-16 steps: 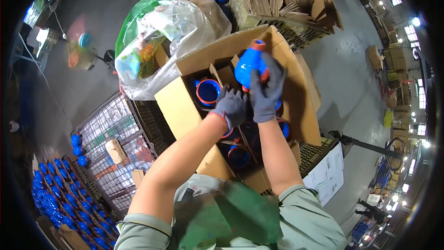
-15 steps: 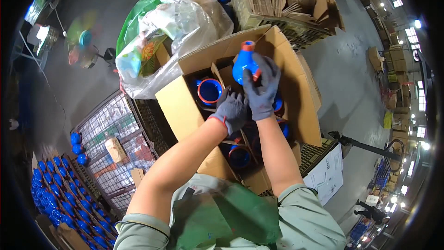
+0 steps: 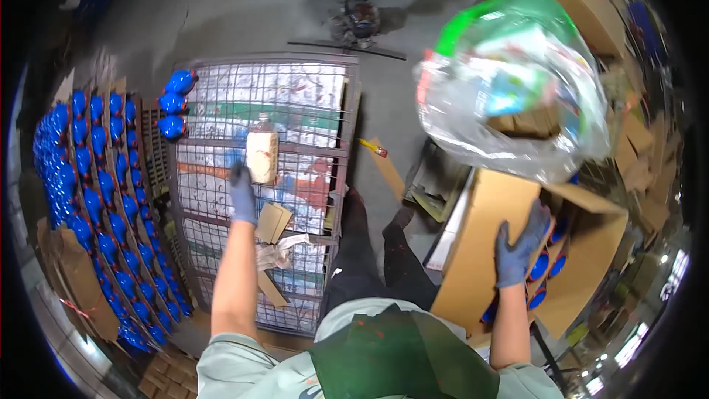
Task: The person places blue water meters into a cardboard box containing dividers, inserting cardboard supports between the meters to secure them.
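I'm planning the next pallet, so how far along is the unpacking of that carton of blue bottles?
Done: many blue bottles stand in rows left of the wire cage. In hand: the left hand reaches over the cage near a pale bottle, holding nothing clearly; the right hand grips the cardboard carton rim. Left: blue bottles still show inside that carton.

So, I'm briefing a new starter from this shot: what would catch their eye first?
Probably the rows of blue bottles packed at far left, beside the wire cage. Next, the big clear plastic bag of mixed rubbish at upper right. Below it, the right hand grips the open cardboard box, while the left hand reaches over the cage near a pale bottle.
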A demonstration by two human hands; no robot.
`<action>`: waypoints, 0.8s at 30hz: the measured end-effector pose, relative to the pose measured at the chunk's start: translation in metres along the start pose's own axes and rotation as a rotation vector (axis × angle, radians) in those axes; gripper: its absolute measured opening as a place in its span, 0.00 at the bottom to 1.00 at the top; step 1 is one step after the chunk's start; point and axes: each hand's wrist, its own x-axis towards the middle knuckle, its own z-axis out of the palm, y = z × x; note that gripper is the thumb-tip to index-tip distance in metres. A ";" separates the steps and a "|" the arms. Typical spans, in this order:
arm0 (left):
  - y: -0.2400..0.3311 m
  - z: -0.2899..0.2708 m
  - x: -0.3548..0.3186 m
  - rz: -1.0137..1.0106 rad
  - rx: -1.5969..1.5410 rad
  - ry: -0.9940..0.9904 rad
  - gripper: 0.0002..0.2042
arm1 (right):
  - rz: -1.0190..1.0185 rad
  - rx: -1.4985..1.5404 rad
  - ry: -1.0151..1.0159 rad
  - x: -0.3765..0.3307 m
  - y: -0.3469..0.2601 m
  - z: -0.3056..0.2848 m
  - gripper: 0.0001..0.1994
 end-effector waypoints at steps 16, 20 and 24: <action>-0.111 -0.195 0.347 -0.298 -0.378 0.319 0.11 | 0.062 0.119 -0.085 0.006 0.009 0.029 0.38; -0.057 -0.147 0.261 -0.215 -0.588 0.279 0.10 | 0.063 0.028 -0.082 -0.001 0.008 0.018 0.38; 0.033 -0.103 0.112 -0.495 -1.154 -0.182 0.12 | 0.046 -0.030 -0.061 -0.010 0.012 0.018 0.36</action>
